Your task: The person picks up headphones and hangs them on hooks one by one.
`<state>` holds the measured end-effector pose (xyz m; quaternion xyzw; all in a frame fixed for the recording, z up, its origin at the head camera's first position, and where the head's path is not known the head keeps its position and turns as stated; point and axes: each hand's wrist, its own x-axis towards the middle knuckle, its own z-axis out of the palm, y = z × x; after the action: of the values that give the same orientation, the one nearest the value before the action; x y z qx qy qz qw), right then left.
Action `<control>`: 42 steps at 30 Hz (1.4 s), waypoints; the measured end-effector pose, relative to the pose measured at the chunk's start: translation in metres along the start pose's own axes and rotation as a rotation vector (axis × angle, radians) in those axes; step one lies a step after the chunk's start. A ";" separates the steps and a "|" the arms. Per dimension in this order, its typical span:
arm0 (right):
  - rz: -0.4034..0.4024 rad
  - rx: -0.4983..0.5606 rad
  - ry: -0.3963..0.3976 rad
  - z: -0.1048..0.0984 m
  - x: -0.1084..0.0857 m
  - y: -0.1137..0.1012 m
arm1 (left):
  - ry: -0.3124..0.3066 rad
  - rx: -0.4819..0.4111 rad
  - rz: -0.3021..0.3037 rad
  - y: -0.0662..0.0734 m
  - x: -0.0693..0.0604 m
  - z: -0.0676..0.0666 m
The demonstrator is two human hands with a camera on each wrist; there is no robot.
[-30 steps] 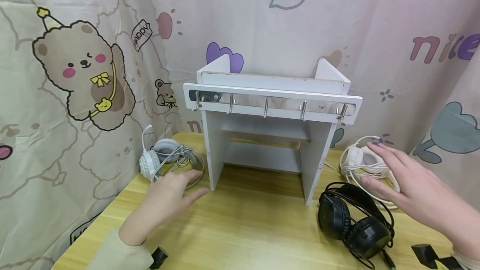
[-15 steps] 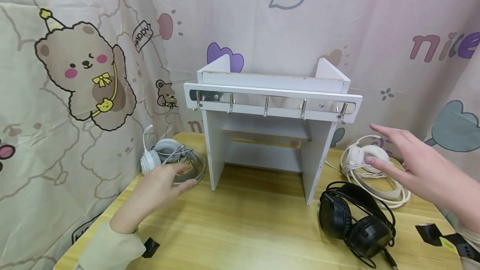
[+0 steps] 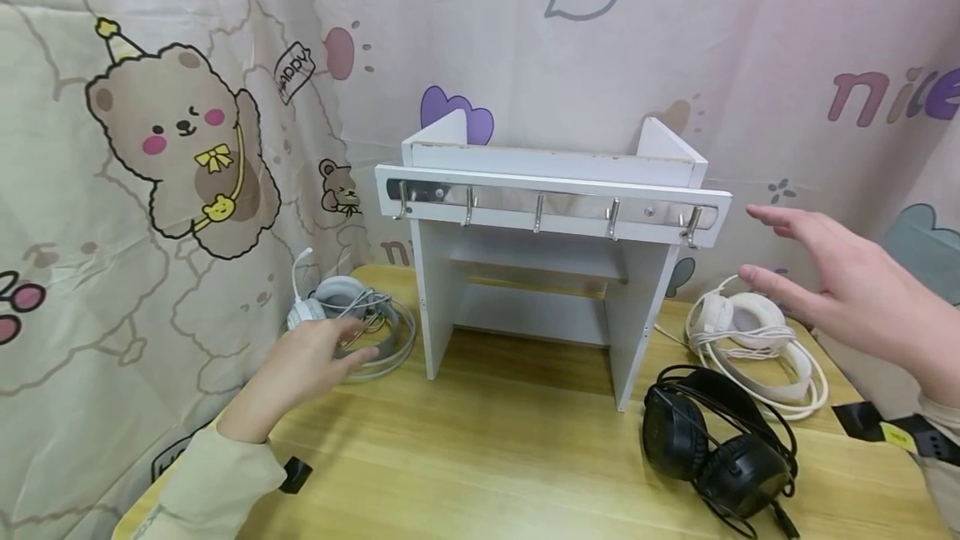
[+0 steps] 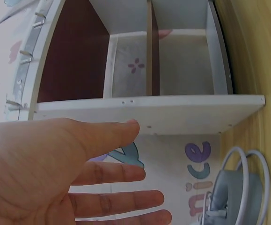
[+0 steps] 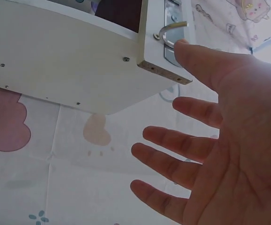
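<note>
Head view: a white shelf unit [image 3: 645, 298] stands upright on a wood-grain surface [image 3: 487, 457], before a cartoon-printed cloth backdrop [image 3: 555, 82]. Across its upper front runs a white hook rail [image 3: 573, 204] bearing five metal hooks. The left hand [image 3: 300, 369] lies left of the unit, apart from it, with fingers relaxed and thumb parted from them; it partly covers a pale gray headset [image 3: 341, 297] with a boom microphone, and contact between the two cannot be determined. The right hand [image 3: 862, 298] is spread wide near the rail's right end, above and to the right of white headphones [image 3: 750, 327] wrapped in their own cable. Black headphones [image 3: 723, 440] lie in front of the white pair. A pale sleeve [image 3: 217, 473] covers the left forearm; a black strap [image 3: 862, 422] shows at the right wrist.

Left wrist view: the left palm faces the camera, fingers extended, beside the unit's side panel. Brown inner faces show within the unit; the gray headset and its cable loops appear at lower right.

Right wrist view: the right hand's fingers fan apart; the thumb overlaps the rail's end hook in the line of sight.
</note>
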<state>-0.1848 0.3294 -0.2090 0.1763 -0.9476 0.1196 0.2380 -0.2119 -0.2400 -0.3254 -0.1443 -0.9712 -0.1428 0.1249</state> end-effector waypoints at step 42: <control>-0.216 0.043 0.183 -0.020 0.065 -0.025 | -0.052 -0.010 -0.130 -0.073 0.024 0.020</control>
<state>-0.2205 0.2950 -0.1569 0.2706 -0.8948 0.1292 0.3308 -0.2610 -0.2950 -0.3544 -0.0852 -0.9807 -0.1515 0.0893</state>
